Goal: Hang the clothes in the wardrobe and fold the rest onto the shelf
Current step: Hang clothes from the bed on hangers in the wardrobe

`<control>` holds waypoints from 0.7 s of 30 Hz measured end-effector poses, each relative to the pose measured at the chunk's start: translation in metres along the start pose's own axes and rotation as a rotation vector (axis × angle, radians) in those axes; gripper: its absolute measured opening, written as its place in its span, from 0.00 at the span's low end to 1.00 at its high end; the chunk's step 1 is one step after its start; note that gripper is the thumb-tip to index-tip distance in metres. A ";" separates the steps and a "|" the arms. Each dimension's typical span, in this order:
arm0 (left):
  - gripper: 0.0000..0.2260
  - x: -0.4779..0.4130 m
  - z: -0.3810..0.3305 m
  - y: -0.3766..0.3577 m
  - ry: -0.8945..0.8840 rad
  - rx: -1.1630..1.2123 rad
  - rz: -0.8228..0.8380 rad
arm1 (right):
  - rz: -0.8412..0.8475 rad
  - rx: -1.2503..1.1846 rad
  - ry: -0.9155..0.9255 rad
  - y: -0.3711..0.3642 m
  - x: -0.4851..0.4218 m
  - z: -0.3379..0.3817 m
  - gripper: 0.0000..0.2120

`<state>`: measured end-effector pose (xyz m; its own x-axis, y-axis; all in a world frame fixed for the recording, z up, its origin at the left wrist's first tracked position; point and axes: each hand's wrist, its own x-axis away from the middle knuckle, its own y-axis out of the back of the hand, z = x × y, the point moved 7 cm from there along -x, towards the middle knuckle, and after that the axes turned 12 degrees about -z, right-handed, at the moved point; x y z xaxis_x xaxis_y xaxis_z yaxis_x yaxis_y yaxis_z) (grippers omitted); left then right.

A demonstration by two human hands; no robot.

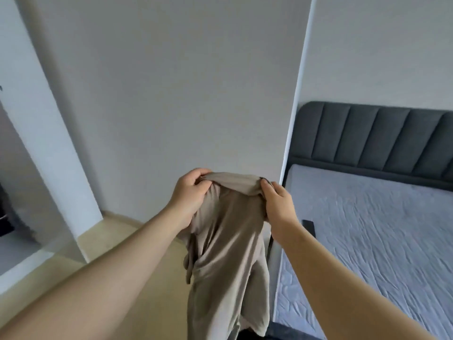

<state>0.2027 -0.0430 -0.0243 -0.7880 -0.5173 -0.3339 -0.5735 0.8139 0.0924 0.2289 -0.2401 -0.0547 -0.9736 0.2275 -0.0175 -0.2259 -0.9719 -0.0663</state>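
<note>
A beige garment [228, 246] hangs in the air in front of me, held up by its top edge. My left hand [190, 195] grips the left end of that edge, fingers curled over the cloth. At the right end my right hand [278, 202] pinches the fabric, where a small dark piece shows beside the thumb. The cloth drops in long folds below both hands, and its lower end runs out of view. A white wardrobe panel [183, 82] stands straight behind the garment.
A bed with a light grey mattress [380, 229] and a dark padded headboard [382, 136] lies to the right. A small black object [308, 225] rests on the mattress near its edge. Pale wood floor [117, 231] shows at lower left, beside a dark opening [14, 192].
</note>
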 end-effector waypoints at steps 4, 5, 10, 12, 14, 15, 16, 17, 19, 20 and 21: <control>0.08 -0.028 -0.054 0.046 -0.187 -0.178 -0.133 | 0.104 -0.082 0.057 -0.037 0.002 0.057 0.08; 0.06 -0.033 -0.065 0.060 -0.213 -0.202 -0.170 | 0.127 -0.082 0.081 -0.046 0.004 0.070 0.09; 0.04 -0.035 -0.103 0.105 -0.443 -0.652 0.015 | 0.192 -0.108 0.175 -0.083 0.015 0.121 0.13; 0.05 -0.033 -0.104 0.112 -0.497 -0.997 0.142 | 0.214 -0.091 0.216 -0.097 0.021 0.131 0.12; 0.08 -0.041 -0.110 0.128 -0.492 -1.195 0.102 | 0.216 -0.077 0.224 -0.107 0.025 0.135 0.13; 0.07 -0.045 -0.115 0.136 -0.473 -1.248 0.042 | 0.211 -0.071 0.223 -0.110 0.026 0.136 0.13; 0.05 -0.049 -0.118 0.145 -0.416 -1.243 -0.025 | 0.204 -0.068 0.222 -0.113 0.026 0.136 0.14; 0.06 -0.053 -0.119 0.152 -0.314 -1.155 -0.096 | 0.201 -0.071 0.220 -0.116 0.026 0.136 0.14; 0.09 -0.056 -0.114 0.160 -0.045 -0.739 -0.200 | 0.200 -0.076 0.215 -0.121 0.026 0.135 0.13; 0.09 -0.053 -0.111 0.158 0.090 -0.484 -0.227 | 0.202 -0.077 0.209 -0.123 0.027 0.134 0.13; 0.09 -0.049 -0.109 0.153 0.221 -0.266 -0.241 | 0.205 -0.074 0.207 -0.126 0.028 0.132 0.12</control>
<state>0.1295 0.0779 0.1085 -0.6367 -0.7525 -0.1686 -0.7623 0.5813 0.2846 0.2260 -0.1188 0.0853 -0.9698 0.0416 -0.2403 -0.0146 -0.9935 -0.1132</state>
